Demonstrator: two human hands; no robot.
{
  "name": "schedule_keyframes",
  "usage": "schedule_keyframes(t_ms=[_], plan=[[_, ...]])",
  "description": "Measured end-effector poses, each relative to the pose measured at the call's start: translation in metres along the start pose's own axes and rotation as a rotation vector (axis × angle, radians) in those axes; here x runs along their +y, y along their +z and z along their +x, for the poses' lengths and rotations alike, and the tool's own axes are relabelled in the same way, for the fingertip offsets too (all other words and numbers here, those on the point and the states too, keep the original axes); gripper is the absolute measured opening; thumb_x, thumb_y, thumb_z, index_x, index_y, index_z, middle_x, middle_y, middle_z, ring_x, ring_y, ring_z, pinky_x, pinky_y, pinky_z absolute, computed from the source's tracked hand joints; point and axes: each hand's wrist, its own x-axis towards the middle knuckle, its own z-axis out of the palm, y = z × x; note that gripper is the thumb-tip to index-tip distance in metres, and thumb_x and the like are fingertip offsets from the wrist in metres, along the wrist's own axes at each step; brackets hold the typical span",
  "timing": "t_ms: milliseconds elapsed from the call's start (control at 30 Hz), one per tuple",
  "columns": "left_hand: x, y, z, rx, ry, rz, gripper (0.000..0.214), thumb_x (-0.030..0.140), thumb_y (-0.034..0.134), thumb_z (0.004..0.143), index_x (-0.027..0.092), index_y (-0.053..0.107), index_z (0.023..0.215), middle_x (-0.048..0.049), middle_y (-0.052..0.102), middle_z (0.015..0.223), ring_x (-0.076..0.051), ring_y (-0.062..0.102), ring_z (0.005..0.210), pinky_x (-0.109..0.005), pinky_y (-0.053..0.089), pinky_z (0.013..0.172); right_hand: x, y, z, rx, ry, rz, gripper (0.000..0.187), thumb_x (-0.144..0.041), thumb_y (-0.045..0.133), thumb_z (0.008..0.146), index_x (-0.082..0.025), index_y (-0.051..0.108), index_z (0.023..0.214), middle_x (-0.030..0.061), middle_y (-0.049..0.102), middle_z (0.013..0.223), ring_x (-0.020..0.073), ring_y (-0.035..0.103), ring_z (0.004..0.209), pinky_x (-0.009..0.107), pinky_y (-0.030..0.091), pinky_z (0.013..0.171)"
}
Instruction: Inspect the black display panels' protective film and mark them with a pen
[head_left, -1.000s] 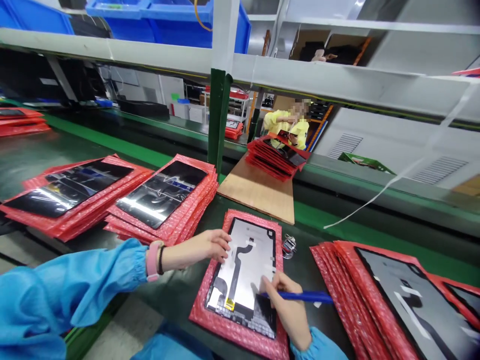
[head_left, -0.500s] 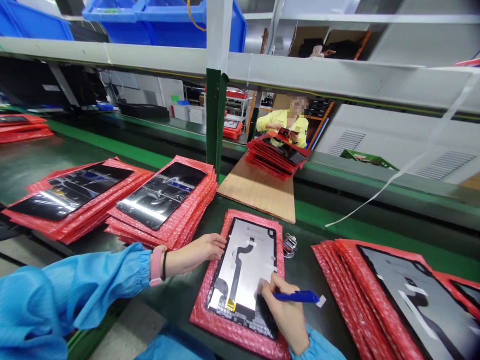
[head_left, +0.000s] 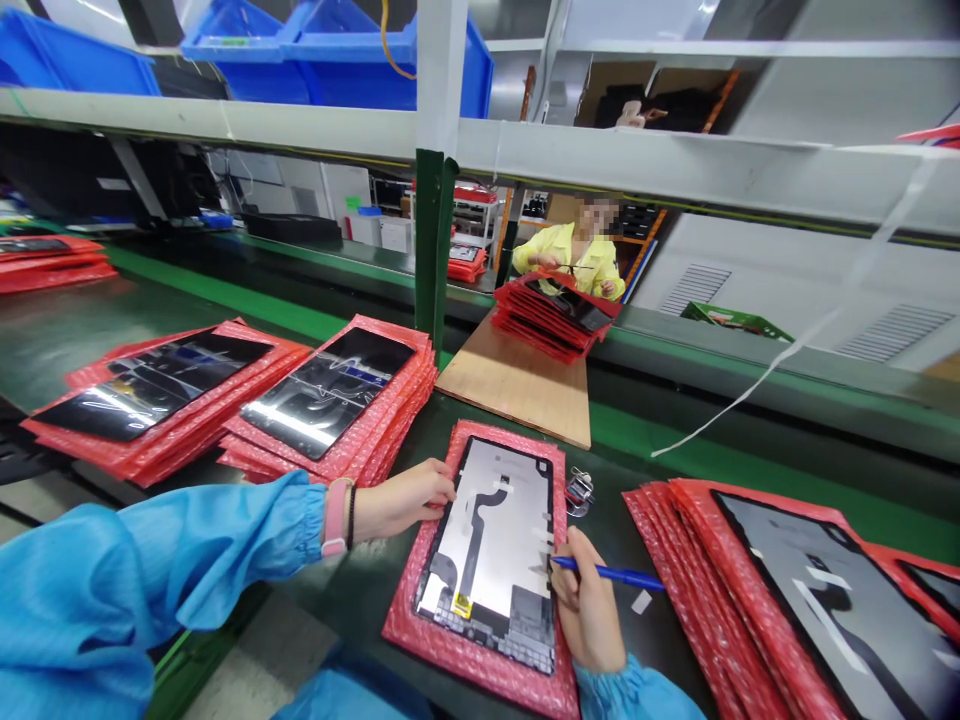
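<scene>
A tablet display panel (head_left: 517, 520) lies with its silver back up, a dark flex cable and yellow tape on it. Under it is a red bubble-wrap sheet (head_left: 420, 610). My left hand (head_left: 412, 495) has its fingers bent around the panel's upper left edge, gripping it. Beside the right edge, my right hand (head_left: 589, 605) is closed with a blue pen (head_left: 619, 574) between its fingers. The fingertips meet the panel's edge there, and whether they also pinch something is too small to tell. A small white label (head_left: 641, 601) lies on the bench just right of this hand.
Stacks of panels on red bubble wrap stand at left (head_left: 330, 395), far left (head_left: 161, 385) and right (head_left: 817, 600). A metal clip-like part (head_left: 579, 492) sits beside the panel. Behind are a wooden board (head_left: 517, 385), a green post (head_left: 431, 250) and a person in yellow (head_left: 562, 250).
My right hand has moved from over the panel's lower part out to its right edge, pen still held. My left fingers have curled more at the left edge.
</scene>
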Motion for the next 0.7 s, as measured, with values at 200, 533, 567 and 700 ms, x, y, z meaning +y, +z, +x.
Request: schedule_keyframes(t_ms=[200, 533, 567, 700], plan=[[0.005, 0.008, 0.005, 0.102, -0.025, 0.089, 0.028, 0.014, 0.063, 0.056, 0.02, 0.046, 0.078, 0.0064, 0.048, 0.066, -0.013, 0.048, 0.065, -0.029, 0.039, 0.07, 0.001, 0.002, 0.003, 0.102, 0.024, 0.199, 0.054, -0.066, 0.07, 0.067, -0.025, 0.036, 0.059, -0.0129, 0.019, 0.045, 0.0055, 0.008, 0.039, 0.02, 0.011, 0.036], [0.001, 0.01, 0.01, 0.131, -0.021, 0.121, 0.01, 0.023, 0.061, 0.087, 0.015, 0.054, 0.085, 0.003, 0.051, 0.075, -0.01, 0.047, 0.061, -0.024, 0.042, 0.057, 0.002, 0.0, 0.005, 0.114, 0.056, 0.3, 0.053, -0.06, 0.079, 0.061, -0.024, 0.041, 0.063, -0.0139, 0.023, 0.044, 0.0047, 0.008, 0.04, 0.017, 0.014, 0.034], [0.001, 0.01, 0.012, 0.128, -0.03, 0.121, 0.013, 0.027, 0.059, 0.089, 0.015, 0.055, 0.086, 0.0026, 0.052, 0.076, -0.009, 0.047, 0.059, -0.023, 0.042, 0.055, 0.002, 0.0, 0.005, 0.111, 0.057, 0.3, 0.052, -0.059, 0.08, 0.06, -0.024, 0.041, 0.063, -0.0139, 0.023, 0.044, 0.0047, 0.008, 0.04, 0.017, 0.014, 0.034], [0.01, 0.011, 0.011, 0.078, -0.009, 0.105, 0.013, 0.024, 0.064, 0.085, 0.015, 0.055, 0.084, 0.0052, 0.051, 0.069, -0.007, 0.046, 0.054, -0.02, 0.039, 0.05, 0.003, 0.0, 0.005, 0.083, 0.051, 0.288, 0.054, -0.059, 0.08, 0.06, -0.024, 0.039, 0.06, -0.0136, 0.024, 0.044, 0.0039, 0.009, 0.039, 0.017, 0.014, 0.034]])
